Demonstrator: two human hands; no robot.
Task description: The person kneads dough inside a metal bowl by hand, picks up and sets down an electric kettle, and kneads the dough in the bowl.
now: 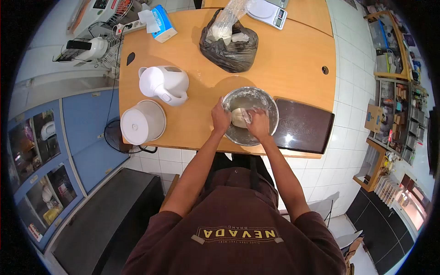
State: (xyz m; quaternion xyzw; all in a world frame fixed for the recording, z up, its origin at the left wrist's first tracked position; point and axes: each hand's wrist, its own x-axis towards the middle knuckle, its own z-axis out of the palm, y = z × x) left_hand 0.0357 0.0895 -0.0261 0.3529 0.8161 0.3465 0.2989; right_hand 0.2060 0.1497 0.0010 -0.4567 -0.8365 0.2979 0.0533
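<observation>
A steel mixing bowl (273, 107) stands near the front edge of the wooden table, its inner wall smeared with flour. Inside it lies a pale lump of dough (239, 118). My left hand (221, 118) grips the bowl's left rim, thumb side toward the inside. Down in the bowl, my right hand (258, 123) has its curled fingers on the right side of the dough, and white flour or dough clings to them. The fingertips of the right hand are partly hidden against the lump.
A dark brown tray (302, 126) lies right of the bowl. On the left stand a white lidded pitcher (165, 85) and a white lidded tub (143, 123). Farther back are a black plastic bag (231, 55), a kitchen scale (268, 13) and a blue-and-white box (163, 24).
</observation>
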